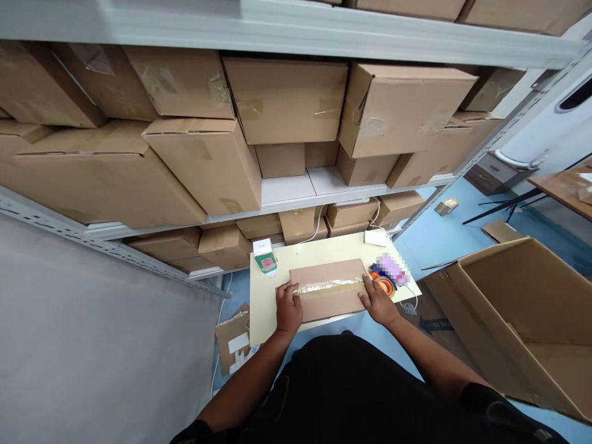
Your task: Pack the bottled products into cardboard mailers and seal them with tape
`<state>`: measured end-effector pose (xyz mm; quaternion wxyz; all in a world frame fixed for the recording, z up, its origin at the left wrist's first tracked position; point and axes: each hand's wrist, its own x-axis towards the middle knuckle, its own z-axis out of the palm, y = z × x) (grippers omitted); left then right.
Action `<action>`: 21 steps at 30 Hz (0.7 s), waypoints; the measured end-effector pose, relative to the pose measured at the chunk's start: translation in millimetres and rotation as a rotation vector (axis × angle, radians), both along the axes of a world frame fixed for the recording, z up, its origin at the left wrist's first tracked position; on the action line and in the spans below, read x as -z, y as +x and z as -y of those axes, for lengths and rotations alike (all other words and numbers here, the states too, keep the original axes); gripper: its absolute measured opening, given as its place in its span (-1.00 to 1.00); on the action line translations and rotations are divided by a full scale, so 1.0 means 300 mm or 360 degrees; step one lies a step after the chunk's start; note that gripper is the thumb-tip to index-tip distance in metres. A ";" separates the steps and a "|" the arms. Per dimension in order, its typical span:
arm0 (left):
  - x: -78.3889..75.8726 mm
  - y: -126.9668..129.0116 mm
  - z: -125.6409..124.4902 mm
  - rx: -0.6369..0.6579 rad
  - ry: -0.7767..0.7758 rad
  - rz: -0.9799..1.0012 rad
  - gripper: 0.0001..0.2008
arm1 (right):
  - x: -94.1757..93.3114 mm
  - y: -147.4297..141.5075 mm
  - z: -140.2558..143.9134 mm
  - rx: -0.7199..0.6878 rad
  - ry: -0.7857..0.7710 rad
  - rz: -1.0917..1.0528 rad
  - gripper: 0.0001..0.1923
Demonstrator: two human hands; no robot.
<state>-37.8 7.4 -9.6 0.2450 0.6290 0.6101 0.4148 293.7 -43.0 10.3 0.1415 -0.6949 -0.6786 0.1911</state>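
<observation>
Left fingers (pixel 290 290) spread flat, pressing the left end of a clear tape strip (pixel 329 286); gripping nothing. Right fingers (pixel 369 287) also flat and open, pressing the right end of the same strip. Left hand (pixel 289 306) and right hand (pixel 378 302) at both ends, probably to smooth the tape and keep the package from sliding. Under the palms, a flat brown cardboard package (pixel 326 288), rectangular, seam along the middle covered by shiny, slightly wrinkled tape. Package at lower centre of the frame, lying on a small pale yellow table (pixel 309 253). Just beside the right hand, an orange tape dispenser (pixel 385 284). Upper left on the table, a small white and green box (pixel 265 254). Across the upper frame, grey metal shelves (pixel 296 185) full of brown cartons; at lower right, a large open cardboard box (pixel 518 320).
</observation>
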 end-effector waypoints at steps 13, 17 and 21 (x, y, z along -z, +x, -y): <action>-0.022 0.027 -0.007 -0.0112 0.0033 -0.0225 -0.71 | 0.054 0.033 -0.006 0.0014 0.0034 -0.0428 -0.26; -0.029 0.029 -0.005 -0.0119 0.0023 -0.0254 -0.71 | 0.092 0.166 -0.015 0.0163 0.0034 -0.0641 -0.34; -0.046 0.031 -0.006 -0.0123 0.0012 -0.0296 -0.71 | 0.136 0.344 -0.051 0.0438 -0.0053 -0.0130 -0.46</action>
